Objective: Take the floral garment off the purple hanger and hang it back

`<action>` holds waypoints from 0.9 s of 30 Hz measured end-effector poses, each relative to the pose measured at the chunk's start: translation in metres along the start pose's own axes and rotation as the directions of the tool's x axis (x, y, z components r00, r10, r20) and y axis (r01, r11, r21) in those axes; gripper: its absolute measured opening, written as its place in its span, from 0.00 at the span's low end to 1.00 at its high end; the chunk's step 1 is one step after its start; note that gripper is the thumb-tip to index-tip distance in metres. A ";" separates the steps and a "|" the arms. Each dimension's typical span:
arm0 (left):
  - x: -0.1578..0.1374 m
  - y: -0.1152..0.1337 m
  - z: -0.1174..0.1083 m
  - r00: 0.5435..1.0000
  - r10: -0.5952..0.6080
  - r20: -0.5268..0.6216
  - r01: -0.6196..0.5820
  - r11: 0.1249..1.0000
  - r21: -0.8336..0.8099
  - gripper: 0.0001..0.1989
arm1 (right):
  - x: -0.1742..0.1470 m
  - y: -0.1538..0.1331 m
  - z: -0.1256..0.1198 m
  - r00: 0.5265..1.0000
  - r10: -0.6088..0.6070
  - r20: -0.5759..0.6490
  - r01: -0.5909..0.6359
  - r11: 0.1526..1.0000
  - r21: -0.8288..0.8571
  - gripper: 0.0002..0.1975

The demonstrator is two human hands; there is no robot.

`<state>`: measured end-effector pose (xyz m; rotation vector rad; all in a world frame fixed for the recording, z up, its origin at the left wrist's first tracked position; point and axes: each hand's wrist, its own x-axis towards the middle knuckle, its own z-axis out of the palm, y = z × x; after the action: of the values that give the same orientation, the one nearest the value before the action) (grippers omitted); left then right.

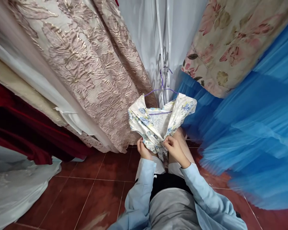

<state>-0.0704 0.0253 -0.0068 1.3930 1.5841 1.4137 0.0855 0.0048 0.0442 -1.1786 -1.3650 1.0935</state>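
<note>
A white garment with blue and yellow flowers point(146, 123) hangs from a purple hanger point(162, 88) in front of my legs. The hanger's hook is up by the white straps point(166, 48). At the garment's lower left edge, my left hand point(144, 150) has its fingers curled round the fabric. My right hand point(174, 147) pinches the cloth at the front, at the bottom of the V-shaped neckline. The fingertips of both hands are partly hidden by the folds.
A pink-gold textured gown point(86, 64) hangs on the left, with dark red fabric point(19, 124) beyond it. To the right hang a floral dress point(230, 48) and blue tulle point(254, 127). White fabric point(139, 28) hangs behind. Red tiles point(91, 198) cover the floor.
</note>
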 end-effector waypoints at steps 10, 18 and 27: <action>-0.018 0.033 -0.007 0.887 0.168 0.431 -0.212 0.976 0.057 0.07 | -0.017 -0.004 -0.025 0.975 0.159 0.153 -0.177 0.979 0.106 0.12; -0.036 0.043 0.026 0.912 0.274 0.305 -0.329 0.933 0.144 0.06 | -0.025 -0.014 -0.030 0.977 0.208 0.055 -0.214 0.960 0.183 0.13; -0.029 0.055 0.021 0.910 0.281 0.306 -0.333 0.934 0.132 0.11 | 0.051 -0.068 -0.024 0.991 0.121 -0.062 -0.092 0.931 0.354 0.14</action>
<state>-0.0259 -0.0015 0.0336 1.9313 1.3753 1.1895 0.1000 0.0478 0.1196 -1.0289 -0.9988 1.2900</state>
